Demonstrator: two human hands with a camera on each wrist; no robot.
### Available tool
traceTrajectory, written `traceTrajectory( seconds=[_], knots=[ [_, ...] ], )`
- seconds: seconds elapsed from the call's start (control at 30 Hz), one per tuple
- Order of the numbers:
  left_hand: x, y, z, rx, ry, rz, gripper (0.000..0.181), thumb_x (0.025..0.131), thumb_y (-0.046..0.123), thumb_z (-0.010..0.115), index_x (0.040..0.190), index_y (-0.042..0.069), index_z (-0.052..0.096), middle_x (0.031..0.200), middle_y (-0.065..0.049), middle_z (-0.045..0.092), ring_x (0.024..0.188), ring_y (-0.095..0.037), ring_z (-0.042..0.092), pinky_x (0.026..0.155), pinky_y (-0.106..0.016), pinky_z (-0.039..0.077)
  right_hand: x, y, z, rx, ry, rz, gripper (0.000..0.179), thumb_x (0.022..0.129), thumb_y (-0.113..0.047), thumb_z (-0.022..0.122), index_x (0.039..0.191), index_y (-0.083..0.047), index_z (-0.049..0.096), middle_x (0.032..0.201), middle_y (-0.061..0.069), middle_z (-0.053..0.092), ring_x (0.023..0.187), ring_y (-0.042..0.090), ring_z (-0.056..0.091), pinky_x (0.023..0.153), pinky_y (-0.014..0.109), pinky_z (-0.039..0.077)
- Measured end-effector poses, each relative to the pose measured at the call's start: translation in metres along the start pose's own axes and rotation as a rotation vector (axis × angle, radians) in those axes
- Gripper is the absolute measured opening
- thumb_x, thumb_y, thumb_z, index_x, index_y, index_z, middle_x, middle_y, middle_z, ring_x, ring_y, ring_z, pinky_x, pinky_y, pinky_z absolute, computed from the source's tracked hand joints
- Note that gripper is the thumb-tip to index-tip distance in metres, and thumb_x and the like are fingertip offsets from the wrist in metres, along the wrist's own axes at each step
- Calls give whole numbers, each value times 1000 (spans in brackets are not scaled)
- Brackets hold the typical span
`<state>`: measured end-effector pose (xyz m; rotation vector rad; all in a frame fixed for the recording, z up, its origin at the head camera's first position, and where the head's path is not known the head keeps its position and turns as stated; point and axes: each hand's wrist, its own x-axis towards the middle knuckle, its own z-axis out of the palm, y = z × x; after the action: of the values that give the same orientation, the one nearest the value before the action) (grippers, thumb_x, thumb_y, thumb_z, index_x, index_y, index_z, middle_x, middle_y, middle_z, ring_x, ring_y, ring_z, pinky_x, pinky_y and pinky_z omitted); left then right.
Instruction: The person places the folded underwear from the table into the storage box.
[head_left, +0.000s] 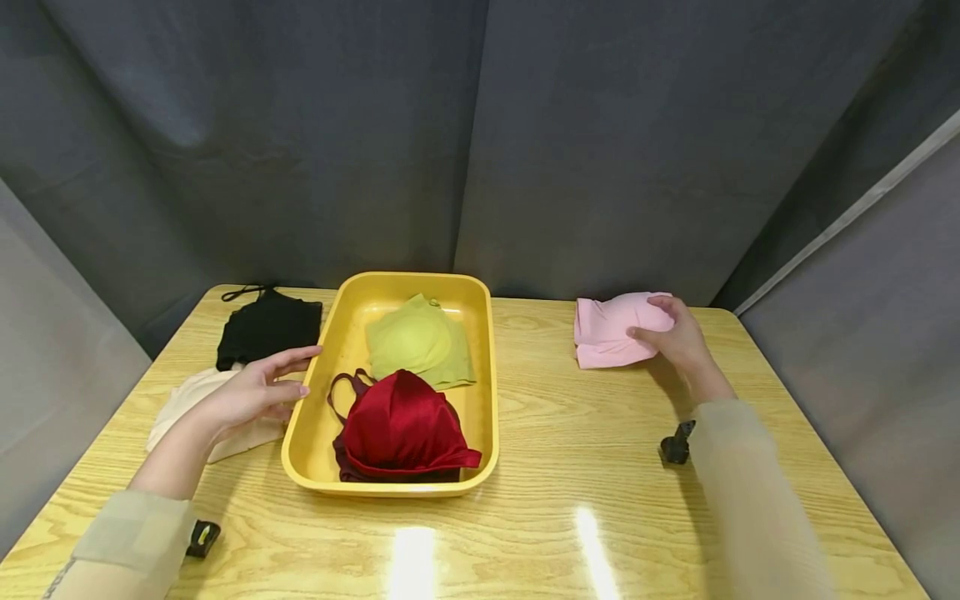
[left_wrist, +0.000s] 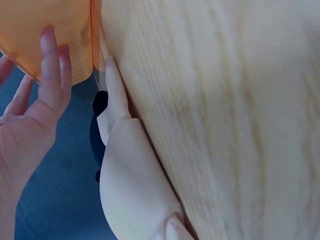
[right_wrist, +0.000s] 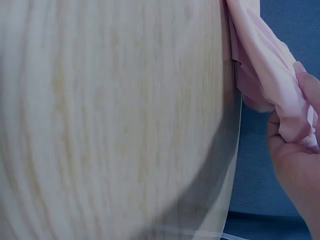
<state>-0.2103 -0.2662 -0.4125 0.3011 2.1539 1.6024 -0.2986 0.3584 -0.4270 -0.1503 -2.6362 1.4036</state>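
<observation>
In the head view my right hand (head_left: pixel 678 337) pinches the right end of a folded pink bra (head_left: pixel 611 329) near the back of the table. The right wrist view shows thumb and fingers gripping the pink cloth (right_wrist: pixel 280 95). With fingers fairly straight, my left hand (head_left: pixel 255 392) touches the left rim of a yellow tray (head_left: pixel 296 454). In the left wrist view, the left fingers (left_wrist: pixel 50 70) lie along the tray's outer wall (left_wrist: pixel 77 40). Inside the tray, a dark red satin bra (head_left: pixel 405 425) lies in front of a yellow-green bra (head_left: pixel 416 342).
Left of the tray lie a black garment (head_left: pixel 270 325) with thin straps and a beige one (head_left: pixel 183 400), partly hidden by my left arm. Small black devices sit at both wrists. Grey curtains (head_left: pixel 337 167) stand behind the wooden table (head_left: pixel 570 458).
</observation>
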Motion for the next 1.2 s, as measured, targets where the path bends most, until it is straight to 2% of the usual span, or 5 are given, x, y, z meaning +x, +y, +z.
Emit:
traceTrajectory(
  seconds=[0.37,0.5,0.63,0.77,1.2],
  knots=[
    [0,1,0,32,3,4,66,92,15,60,149,15,27,145,-22,34,112,-32,57,84,-42,53,-2,-6,-4,72,-45,13,77,76,-26,80,137,-8,37,149,16,29,136,31,20,115,49,11],
    [0,1,-1,29,0,8,65,92,16,60,148,15,27,144,-22,34,111,-32,58,83,-41,53,-7,-13,-6,123,-69,43,76,75,-28,80,137,-13,38,151,14,22,134,27,19,113,40,19],
    [0,2,-1,26,-2,6,65,92,15,60,148,15,27,144,-22,34,111,-32,58,83,-42,53,-10,-20,-7,189,-57,56,65,76,-26,80,131,-22,45,142,11,29,107,17,42,82,21,43],
    [0,2,0,25,2,-3,65,92,16,60,148,16,27,144,-21,33,113,-33,56,84,-42,53,-13,-27,-9,319,-60,69,58,78,-22,78,127,-25,47,120,2,35,66,5,44,51,18,41],
    [0,1,0,14,2,-3,66,92,16,61,149,16,27,144,-21,33,113,-33,56,84,-43,53,-22,-39,-17,679,-190,19,49,88,-2,63,129,-16,41,87,-2,47,57,5,53,50,18,47]
  ],
)
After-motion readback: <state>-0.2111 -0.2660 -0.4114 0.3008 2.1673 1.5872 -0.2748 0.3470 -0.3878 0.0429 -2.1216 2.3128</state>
